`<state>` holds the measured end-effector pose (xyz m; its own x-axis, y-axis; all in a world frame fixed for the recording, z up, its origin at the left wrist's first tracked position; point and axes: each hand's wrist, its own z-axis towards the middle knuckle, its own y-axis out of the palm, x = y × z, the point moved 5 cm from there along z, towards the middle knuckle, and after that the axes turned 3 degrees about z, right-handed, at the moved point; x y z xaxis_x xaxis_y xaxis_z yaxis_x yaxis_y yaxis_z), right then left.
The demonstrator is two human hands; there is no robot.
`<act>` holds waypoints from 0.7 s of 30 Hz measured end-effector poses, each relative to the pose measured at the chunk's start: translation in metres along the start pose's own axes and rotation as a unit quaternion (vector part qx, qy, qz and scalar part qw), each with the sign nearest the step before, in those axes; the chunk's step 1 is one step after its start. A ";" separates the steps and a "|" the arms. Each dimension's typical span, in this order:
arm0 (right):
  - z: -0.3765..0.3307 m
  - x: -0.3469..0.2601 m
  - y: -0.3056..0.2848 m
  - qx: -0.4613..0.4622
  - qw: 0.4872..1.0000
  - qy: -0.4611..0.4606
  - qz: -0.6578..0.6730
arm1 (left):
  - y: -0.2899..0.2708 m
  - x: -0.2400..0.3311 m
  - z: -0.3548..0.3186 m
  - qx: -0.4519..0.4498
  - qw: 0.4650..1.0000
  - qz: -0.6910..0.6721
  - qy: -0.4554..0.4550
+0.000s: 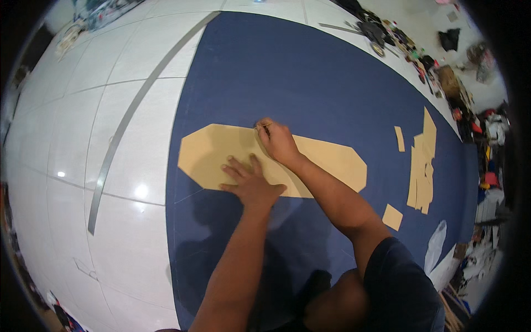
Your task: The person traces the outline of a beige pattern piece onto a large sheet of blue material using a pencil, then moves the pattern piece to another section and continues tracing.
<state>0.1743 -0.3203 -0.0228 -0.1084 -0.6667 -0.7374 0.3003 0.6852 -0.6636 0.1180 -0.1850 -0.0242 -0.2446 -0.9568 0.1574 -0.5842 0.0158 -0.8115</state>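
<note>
The right hand [278, 141] pinches a small thin marking tool [261, 126], too small to tell its kind, and its tip sits at the upper edge of a long tan cardboard pattern piece with cut corners [213, 152]. The left hand [250, 182] lies flat with fingers spread, open, pressing on the lower middle of the same pattern. The pattern lies on a large sheet of dark blue fabric [310, 83] spread over a white tiled floor [72, 127]. To the right, on the fabric, lie several smaller tan cardboard pieces [423, 166], well apart from the hands. A long grey strip [119, 133] lies on the tiles at the left
</note>
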 end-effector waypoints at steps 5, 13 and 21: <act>-0.036 0.048 -0.060 0.039 0.996 0.078 0.016 | 0.002 0.009 0.003 -0.012 1.000 -0.003 -0.015; -0.086 0.108 -0.126 0.079 0.982 0.172 0.008 | 0.009 0.009 0.004 -0.007 0.999 0.018 -0.041; -0.123 0.170 -0.186 0.148 0.963 0.222 0.018 | 0.010 0.011 0.006 0.014 0.998 0.024 -0.048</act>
<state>-0.0162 -0.5252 -0.0404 -0.4680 -0.4072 -0.7843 0.5620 0.5478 -0.6197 0.1141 -0.1967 -0.0342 -0.1962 -0.9784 0.0649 -0.5507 0.0552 -0.8329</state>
